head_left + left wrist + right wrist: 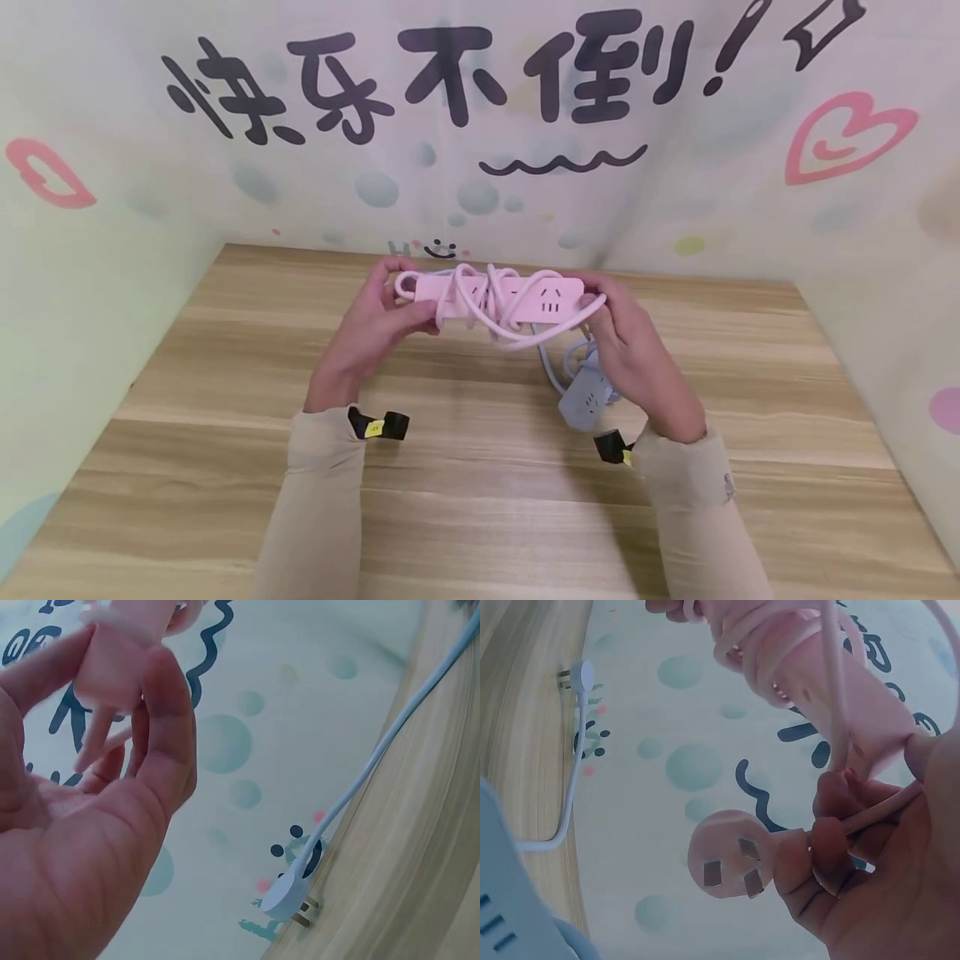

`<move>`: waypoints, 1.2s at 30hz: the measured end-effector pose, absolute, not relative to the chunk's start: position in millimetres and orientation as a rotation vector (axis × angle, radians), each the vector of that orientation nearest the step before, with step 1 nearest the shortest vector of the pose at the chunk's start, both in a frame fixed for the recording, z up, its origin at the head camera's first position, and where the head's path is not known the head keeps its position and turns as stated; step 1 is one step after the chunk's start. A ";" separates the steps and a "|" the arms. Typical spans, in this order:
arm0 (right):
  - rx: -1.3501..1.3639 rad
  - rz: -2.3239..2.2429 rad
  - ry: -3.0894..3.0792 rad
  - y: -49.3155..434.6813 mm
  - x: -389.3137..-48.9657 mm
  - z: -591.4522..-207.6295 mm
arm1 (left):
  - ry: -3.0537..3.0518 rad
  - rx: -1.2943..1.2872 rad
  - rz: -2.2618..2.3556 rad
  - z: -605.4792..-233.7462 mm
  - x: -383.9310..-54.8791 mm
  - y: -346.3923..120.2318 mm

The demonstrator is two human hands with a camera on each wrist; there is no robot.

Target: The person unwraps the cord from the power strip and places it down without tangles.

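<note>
Left hand (366,327) pinches one end of the pink power strip (534,307) above the counter (465,517); right hand (636,354) holds the other plus some cord (835,682). Probably light, stiff body (floppy cord, though), so grab both ends.

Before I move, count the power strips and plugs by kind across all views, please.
Power strips: 2, the pink strip and the blue strip
Plugs: 2, the pink plug and the pale blue plug
Total: 4
</note>
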State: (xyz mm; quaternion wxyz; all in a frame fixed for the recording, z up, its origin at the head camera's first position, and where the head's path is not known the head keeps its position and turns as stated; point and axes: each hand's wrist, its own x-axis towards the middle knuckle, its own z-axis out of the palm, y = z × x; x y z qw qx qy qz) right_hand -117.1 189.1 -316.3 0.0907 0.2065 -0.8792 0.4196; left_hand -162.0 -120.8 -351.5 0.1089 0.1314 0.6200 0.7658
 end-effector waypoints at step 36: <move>0.416 1.381 -2.613 195.7 -112.9 -313.7 | 2.180 0.658 2.072 -342.8 -150.1 -121.0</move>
